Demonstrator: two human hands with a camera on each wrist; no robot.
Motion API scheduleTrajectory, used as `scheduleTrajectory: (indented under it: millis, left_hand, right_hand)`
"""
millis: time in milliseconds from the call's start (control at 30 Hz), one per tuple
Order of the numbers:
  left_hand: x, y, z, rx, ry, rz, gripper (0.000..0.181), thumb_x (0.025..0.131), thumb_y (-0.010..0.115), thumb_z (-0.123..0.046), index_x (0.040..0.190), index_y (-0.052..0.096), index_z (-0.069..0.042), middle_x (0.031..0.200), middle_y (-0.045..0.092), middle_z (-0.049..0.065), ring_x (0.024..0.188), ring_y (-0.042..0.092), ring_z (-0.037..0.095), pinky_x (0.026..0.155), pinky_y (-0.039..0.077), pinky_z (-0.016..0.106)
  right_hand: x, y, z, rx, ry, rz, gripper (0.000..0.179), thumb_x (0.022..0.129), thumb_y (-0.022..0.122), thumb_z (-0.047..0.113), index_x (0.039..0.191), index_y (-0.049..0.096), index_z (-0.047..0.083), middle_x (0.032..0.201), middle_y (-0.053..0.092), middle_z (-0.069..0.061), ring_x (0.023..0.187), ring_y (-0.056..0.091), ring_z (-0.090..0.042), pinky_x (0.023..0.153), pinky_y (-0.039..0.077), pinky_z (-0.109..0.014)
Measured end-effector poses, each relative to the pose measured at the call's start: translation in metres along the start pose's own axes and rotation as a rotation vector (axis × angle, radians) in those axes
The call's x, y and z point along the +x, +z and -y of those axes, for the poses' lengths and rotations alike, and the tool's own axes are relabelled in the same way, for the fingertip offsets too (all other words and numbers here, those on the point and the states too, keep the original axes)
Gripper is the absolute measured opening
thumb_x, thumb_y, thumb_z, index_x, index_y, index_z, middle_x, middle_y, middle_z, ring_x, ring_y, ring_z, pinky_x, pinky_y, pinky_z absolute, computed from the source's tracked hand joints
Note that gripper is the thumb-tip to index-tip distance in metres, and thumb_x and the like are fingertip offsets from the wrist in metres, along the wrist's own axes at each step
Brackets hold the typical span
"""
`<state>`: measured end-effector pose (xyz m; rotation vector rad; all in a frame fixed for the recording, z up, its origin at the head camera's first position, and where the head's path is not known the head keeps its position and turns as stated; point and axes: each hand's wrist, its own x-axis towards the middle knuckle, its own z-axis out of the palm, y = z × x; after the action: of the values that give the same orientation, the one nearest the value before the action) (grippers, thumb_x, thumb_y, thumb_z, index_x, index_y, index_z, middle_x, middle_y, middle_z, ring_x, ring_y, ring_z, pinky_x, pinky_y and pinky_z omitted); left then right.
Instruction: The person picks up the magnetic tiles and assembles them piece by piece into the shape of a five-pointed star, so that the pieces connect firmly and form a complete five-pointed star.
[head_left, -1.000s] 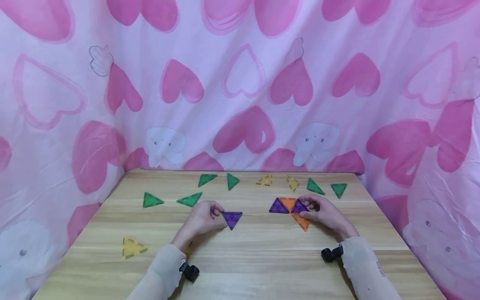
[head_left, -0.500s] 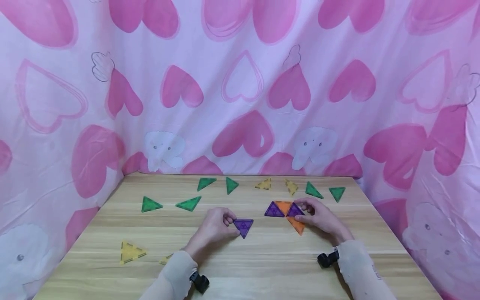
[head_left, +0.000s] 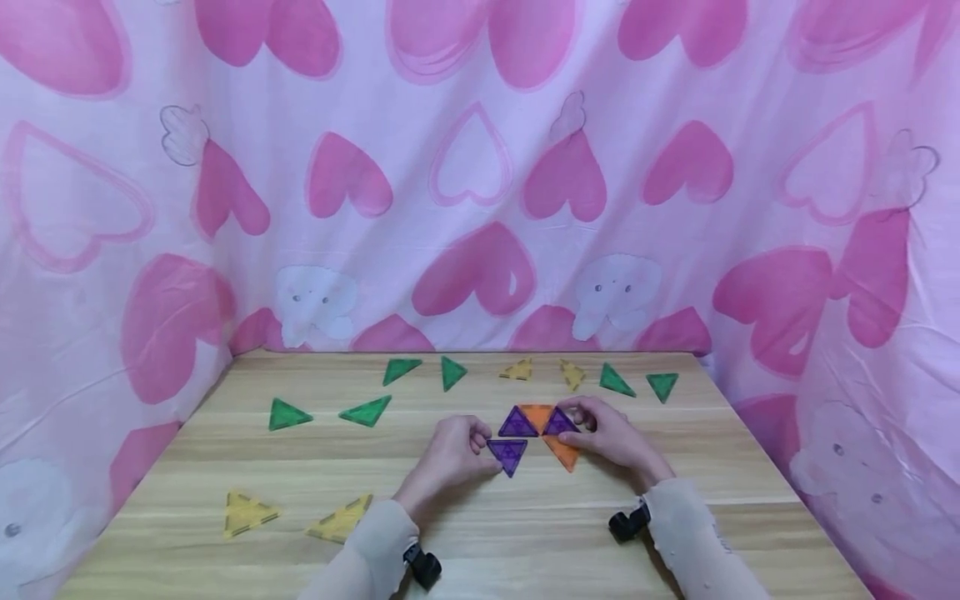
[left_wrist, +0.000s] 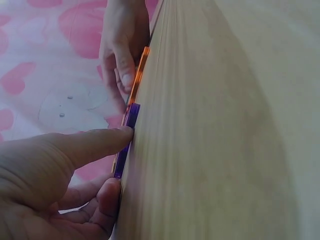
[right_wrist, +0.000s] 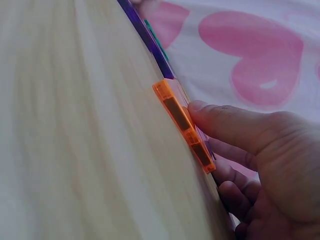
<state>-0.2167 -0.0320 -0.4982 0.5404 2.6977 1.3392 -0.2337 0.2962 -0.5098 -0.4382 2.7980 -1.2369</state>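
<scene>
My left hand (head_left: 450, 454) pinches a purple triangular magnetic tile (head_left: 508, 457) by its left side, thumb and fingers at its corners. In the left wrist view this purple tile (left_wrist: 128, 145) shows edge-on under the thumb. It lies point toward me, just below another purple tile (head_left: 517, 423), which adjoins an upper orange tile (head_left: 537, 416). My right hand (head_left: 611, 435) grips the purple tile (head_left: 557, 422) at the group's right end between thumb and fingers. A lower orange tile (head_left: 562, 454) sits under that one; its magnet-lined edge (right_wrist: 177, 114) faces the right wrist camera.
Green triangular tiles lie about the wooden table (head_left: 225, 458), such as one at left (head_left: 288, 414) and one at far right (head_left: 662, 386). Two small yellow tiles lie at the back, one here (head_left: 517, 370). Two larger yellow tiles (head_left: 249, 512) lie front left, one partly behind the left sleeve.
My left hand has slid its purple tile rightward, up to the purple and orange group. My right hand keeps its grip there. The head view has shifted slightly.
</scene>
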Motion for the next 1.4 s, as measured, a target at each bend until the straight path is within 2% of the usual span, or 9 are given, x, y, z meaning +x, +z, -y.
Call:
scheduleTrajectory:
  millis: [167, 400, 633, 733, 867, 933, 1033, 1267, 1400]
  left_hand:
    - [0.002, 0.001, 0.0, -0.004, -0.024, -0.01, 0.046, 0.076, 0.103, -0.011, 0.111, 0.076, -0.001, 0.094, 0.068, 0.002, 0.081, 0.062, 0.012, 0.072, 0.055, 0.025]
    - [0.004, -0.009, 0.0, -0.051, -0.031, 0.029, 0.062, 0.077, 0.102, -0.008, 0.13, 0.071, 0.003, 0.103, 0.069, 0.005, 0.088, 0.064, 0.016, 0.078, 0.058, 0.028]
    - [0.005, -0.018, 0.006, -0.056, -0.006, 0.045, 0.041, 0.095, 0.09, -0.015, 0.127, 0.073, 0.004, 0.105, 0.071, 0.009, 0.091, 0.067, 0.015, 0.083, 0.061, 0.03]
    - [0.006, -0.019, 0.007, -0.051, -0.006, 0.04, 0.038, 0.097, 0.087, -0.016, 0.127, 0.074, 0.003, 0.105, 0.07, 0.007, 0.091, 0.066, 0.015, 0.083, 0.06, 0.03]
    - [0.007, -0.016, 0.007, -0.056, -0.018, 0.034, 0.037, 0.096, 0.088, -0.015, 0.126, 0.075, 0.002, 0.105, 0.069, 0.007, 0.091, 0.065, 0.015, 0.083, 0.059, 0.032]
    - [0.007, -0.014, 0.007, -0.058, -0.031, 0.036, 0.036, 0.095, 0.088, -0.015, 0.125, 0.075, 0.001, 0.105, 0.068, 0.007, 0.091, 0.064, 0.015, 0.083, 0.059, 0.032]
    - [0.006, -0.01, 0.008, -0.066, -0.056, 0.037, 0.034, 0.096, 0.088, -0.016, 0.123, 0.075, -0.001, 0.104, 0.067, 0.006, 0.09, 0.063, 0.015, 0.082, 0.057, 0.032]
    - [0.005, -0.005, 0.007, -0.074, -0.033, 0.012, 0.03, 0.096, 0.088, -0.014, 0.119, 0.075, 0.0, 0.098, 0.066, 0.005, 0.087, 0.061, 0.016, 0.076, 0.056, 0.029]
    - [0.005, -0.005, 0.006, -0.068, -0.034, -0.014, 0.027, 0.095, 0.09, -0.012, 0.115, 0.076, -0.001, 0.094, 0.066, 0.004, 0.084, 0.061, 0.015, 0.073, 0.054, 0.028]
  right_hand:
    - [0.005, 0.01, 0.008, 0.031, -0.009, 0.014, 0.055, 0.099, 0.088, 0.029, 0.149, 0.068, 0.015, 0.116, 0.062, -0.006, 0.101, 0.052, -0.024, 0.086, 0.044, -0.034]
    - [0.01, 0.016, 0.012, -0.002, -0.011, 0.01, 0.053, 0.1, 0.087, 0.032, 0.147, 0.068, 0.019, 0.115, 0.062, -0.003, 0.102, 0.051, -0.023, 0.091, 0.037, -0.042]
    - [0.009, 0.017, 0.016, -0.027, -0.043, 0.03, 0.052, 0.099, 0.088, 0.034, 0.145, 0.07, 0.021, 0.114, 0.062, -0.002, 0.102, 0.052, -0.022, 0.09, 0.034, -0.043]
    - [0.008, 0.014, 0.012, 0.016, -0.058, 0.051, 0.051, 0.099, 0.087, 0.034, 0.145, 0.07, 0.02, 0.116, 0.063, -0.004, 0.104, 0.053, -0.023, 0.092, 0.037, -0.041]
    - [0.006, 0.002, 0.0, 0.15, -0.043, 0.049, 0.05, 0.105, 0.081, 0.027, 0.15, 0.065, 0.01, 0.121, 0.067, -0.011, 0.107, 0.06, -0.024, 0.093, 0.05, -0.031]
    - [0.002, -0.008, -0.009, 0.195, -0.024, 0.016, 0.051, 0.107, 0.078, 0.023, 0.152, 0.062, 0.005, 0.122, 0.069, -0.014, 0.106, 0.063, -0.024, 0.089, 0.055, -0.028]
    - [-0.008, -0.026, -0.026, 0.217, 0.037, -0.069, 0.049, 0.108, 0.078, 0.025, 0.149, 0.064, 0.003, 0.121, 0.071, -0.015, 0.106, 0.065, -0.023, 0.087, 0.056, -0.025]
    - [-0.04, -0.076, -0.073, 0.125, 0.12, -0.268, 0.042, 0.108, 0.077, 0.029, 0.132, 0.062, -0.002, 0.112, 0.065, -0.012, 0.098, 0.058, -0.014, 0.082, 0.05, -0.021]
    - [-0.049, -0.089, -0.087, 0.084, 0.15, -0.383, 0.042, 0.107, 0.079, 0.027, 0.125, 0.057, -0.004, 0.104, 0.057, -0.01, 0.09, 0.053, -0.011, 0.076, 0.048, -0.02]
